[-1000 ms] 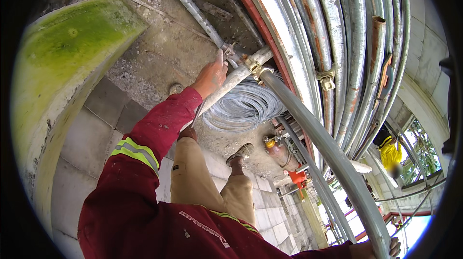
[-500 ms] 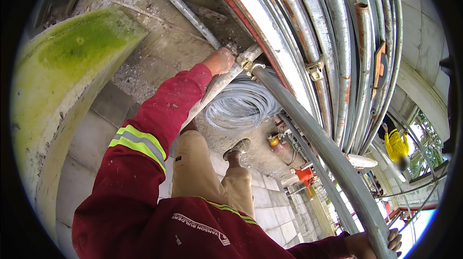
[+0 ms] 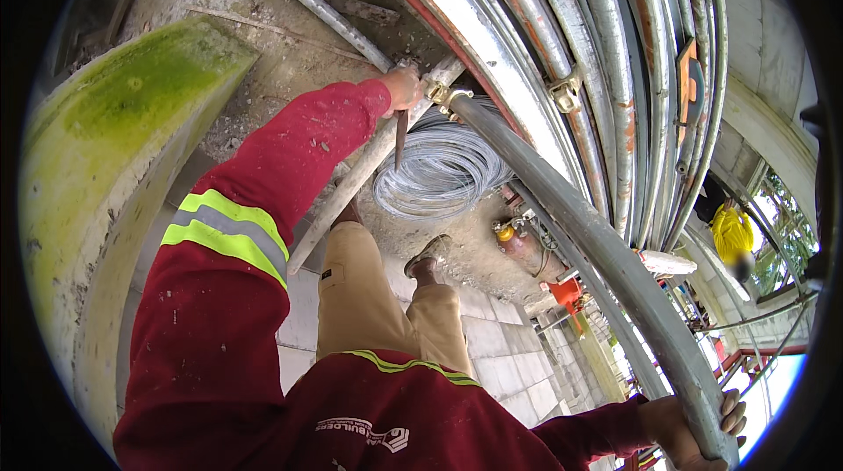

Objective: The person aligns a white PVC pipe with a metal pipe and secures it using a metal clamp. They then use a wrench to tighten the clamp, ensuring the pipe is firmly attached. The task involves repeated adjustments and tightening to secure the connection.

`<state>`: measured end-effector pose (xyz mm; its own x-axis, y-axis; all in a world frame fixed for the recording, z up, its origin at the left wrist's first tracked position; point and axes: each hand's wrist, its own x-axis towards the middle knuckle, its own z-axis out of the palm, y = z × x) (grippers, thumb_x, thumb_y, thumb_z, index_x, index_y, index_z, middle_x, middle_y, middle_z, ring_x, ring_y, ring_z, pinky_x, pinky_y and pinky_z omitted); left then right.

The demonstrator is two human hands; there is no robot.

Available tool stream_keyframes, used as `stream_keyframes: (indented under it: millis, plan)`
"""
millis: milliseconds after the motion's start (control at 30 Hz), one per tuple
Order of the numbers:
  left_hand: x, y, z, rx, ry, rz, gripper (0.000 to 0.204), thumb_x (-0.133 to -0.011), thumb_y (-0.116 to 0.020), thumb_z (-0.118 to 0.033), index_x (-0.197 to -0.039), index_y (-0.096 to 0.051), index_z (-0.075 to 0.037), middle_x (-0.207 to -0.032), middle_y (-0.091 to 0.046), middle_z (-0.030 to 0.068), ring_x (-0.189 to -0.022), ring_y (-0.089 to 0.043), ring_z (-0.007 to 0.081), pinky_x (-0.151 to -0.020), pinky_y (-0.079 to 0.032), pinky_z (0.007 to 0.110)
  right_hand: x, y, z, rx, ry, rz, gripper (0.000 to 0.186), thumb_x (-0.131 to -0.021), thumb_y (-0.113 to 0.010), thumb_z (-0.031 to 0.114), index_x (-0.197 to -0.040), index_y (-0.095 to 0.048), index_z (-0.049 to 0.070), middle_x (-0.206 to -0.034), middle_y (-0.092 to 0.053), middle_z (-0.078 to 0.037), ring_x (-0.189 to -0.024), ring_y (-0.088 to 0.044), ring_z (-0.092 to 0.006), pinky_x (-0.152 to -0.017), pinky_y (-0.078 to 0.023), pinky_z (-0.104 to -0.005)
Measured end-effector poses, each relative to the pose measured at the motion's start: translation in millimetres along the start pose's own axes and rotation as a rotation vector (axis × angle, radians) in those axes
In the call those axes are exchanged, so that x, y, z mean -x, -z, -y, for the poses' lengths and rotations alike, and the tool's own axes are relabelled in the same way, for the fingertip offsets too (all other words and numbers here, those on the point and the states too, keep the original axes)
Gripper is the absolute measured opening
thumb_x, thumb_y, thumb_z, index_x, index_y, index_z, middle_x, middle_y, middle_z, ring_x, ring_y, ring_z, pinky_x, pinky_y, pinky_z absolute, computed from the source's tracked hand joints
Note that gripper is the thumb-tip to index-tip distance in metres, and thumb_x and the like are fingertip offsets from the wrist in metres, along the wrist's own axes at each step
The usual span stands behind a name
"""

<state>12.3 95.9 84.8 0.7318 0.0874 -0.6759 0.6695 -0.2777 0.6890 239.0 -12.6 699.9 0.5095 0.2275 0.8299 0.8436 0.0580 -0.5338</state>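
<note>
My left hand [image 3: 399, 88] is closed at the joint where a thin scaffold pipe [image 3: 307, 1] meets a pale pole [image 3: 344, 193]. Below its fingers sticks out a rusty tapered bar [image 3: 400, 142]; its upper end is hidden in the hand. Just right of that hand, a brass-coloured scaffold clamp [image 3: 446, 95] sits where the pale pole meets the end of a long grey pipe [image 3: 571, 212]. At the lower right, my right hand [image 3: 694, 431] wraps round the grey pipe near its other end.
A stack of metal pipes [image 3: 606, 41] fills the upper right, with an orange float [image 3: 687, 89] resting on it. A wire coil [image 3: 448, 168] lies beneath the grey pipe. Left stands a mossy concrete wall [image 3: 132, 111]. A person in yellow [image 3: 731, 232] is far right.
The rusty bar now shows below my left hand. That hand has shifted slightly up and left, its forearm raised. My right hand still holds the grey pipe, a little lower in view.
</note>
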Motion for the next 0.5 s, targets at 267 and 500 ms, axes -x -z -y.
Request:
stream_keyframes:
  millis: [267, 500]
  plan:
    - [68.5, -43.2, -18.2, 0.421, 0.132, -0.369, 0.066, -0.113, -0.049, -0.031, -0.163, -0.026, 0.006, -0.098, -0.071, 0.0322, -0.097, -0.072, 0.0474, -0.091, -0.054, 0.053, 4.3, -6.2, 5.8, -0.008, 0.009, -0.003, 0.045, -0.101, -0.067, 0.057, -0.112, -0.063, 0.014, -0.088, -0.054, 0.0, -0.069, -0.058, -0.0157, -0.053, -0.047, -0.0293]
    - [25.2, -143.2, 72.2, 0.58, -0.106, -0.744, 0.054, -0.111, -0.057, -0.033, -0.156, -0.048, -0.005, -0.111, -0.071, 0.0318, -0.101, -0.069, 0.05, -0.093, -0.053, 0.05, -10.3, 10.8, 13.2, -0.25, -0.163, 0.193, 0.035, -0.099, -0.073, 0.05, -0.101, -0.068, 0.016, -0.084, -0.06, 0.001, -0.072, -0.062, -0.0146, -0.058, -0.055, -0.0316]
